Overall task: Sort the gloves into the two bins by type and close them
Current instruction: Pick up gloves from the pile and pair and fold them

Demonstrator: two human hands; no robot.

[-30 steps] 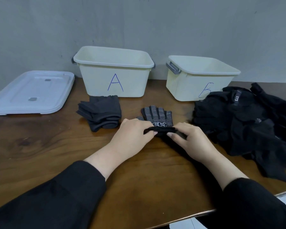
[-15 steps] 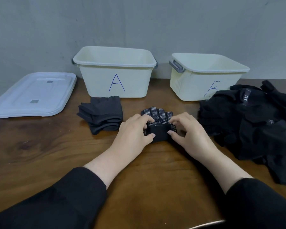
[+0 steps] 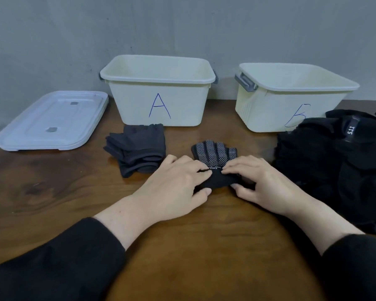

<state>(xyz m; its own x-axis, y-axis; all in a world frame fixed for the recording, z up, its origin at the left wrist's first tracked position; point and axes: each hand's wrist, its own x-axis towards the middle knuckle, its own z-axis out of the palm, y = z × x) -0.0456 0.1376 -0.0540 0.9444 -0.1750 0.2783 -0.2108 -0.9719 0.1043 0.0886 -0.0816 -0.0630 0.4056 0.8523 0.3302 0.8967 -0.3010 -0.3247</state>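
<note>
Hands: my left grip point(image 3: 178, 187) and right grip point(image 3: 263, 183) pinch dotted glove point(image 3: 214, 152) cuff mid-fold; loosening risks unrolling, wrong-bin drop.

A large blue handwritten "A" stood on the front wall of the cream bin point(image 3: 161, 101) at about 12 o'clock. On the second cream bin point(image 3: 276, 109), at 1 o'clock, a blue handwritten "B" showed on the front wall, its lower right part hidden behind the heap of black gloves point(image 3: 339, 153). A strap tag point(image 3: 351, 129) on that heap, at 2 o'clock, carried white characters reading "5.11", turned sideways. Small white marks on the dotted glove point(image 3: 213, 152) were too small to read.
</note>
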